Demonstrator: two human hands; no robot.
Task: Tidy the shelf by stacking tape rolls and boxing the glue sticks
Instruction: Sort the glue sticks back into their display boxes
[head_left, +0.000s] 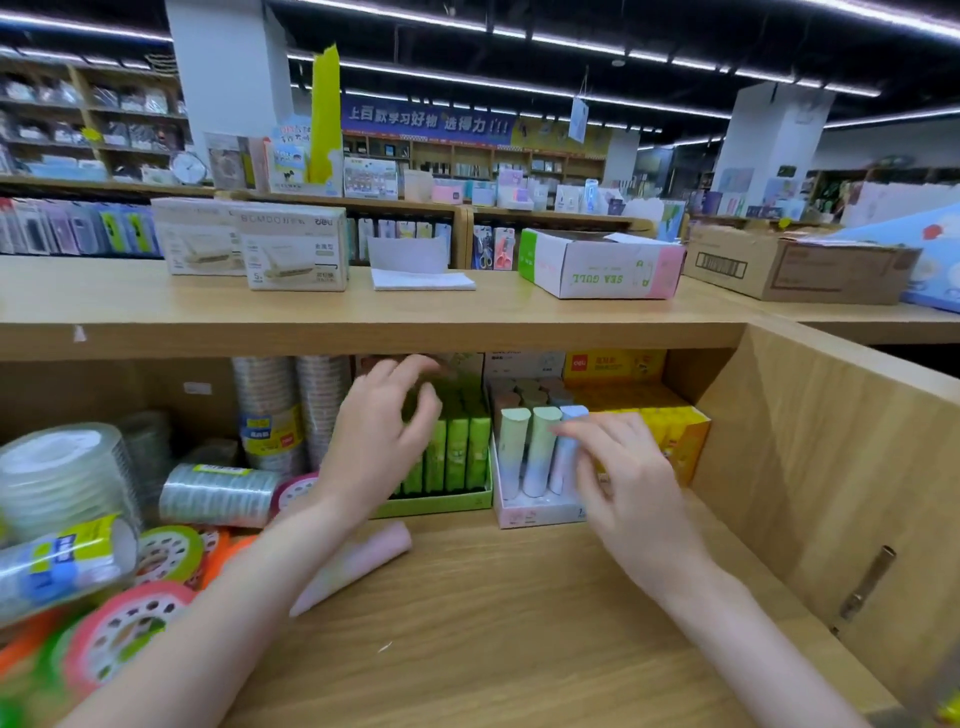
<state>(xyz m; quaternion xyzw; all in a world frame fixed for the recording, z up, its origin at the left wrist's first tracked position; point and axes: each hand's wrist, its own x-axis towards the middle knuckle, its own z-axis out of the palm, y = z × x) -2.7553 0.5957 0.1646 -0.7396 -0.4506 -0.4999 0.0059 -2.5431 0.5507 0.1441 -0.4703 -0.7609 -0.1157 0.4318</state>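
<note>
Wooden shelf (493, 597), three display boxes (540, 512), one loose glue stick (358, 561)

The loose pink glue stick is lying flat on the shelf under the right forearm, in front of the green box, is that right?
Not quite. The head view shows the loose pink glue stick lying flat on the shelf in front of the green box, but under the left forearm, not the right.
</note>
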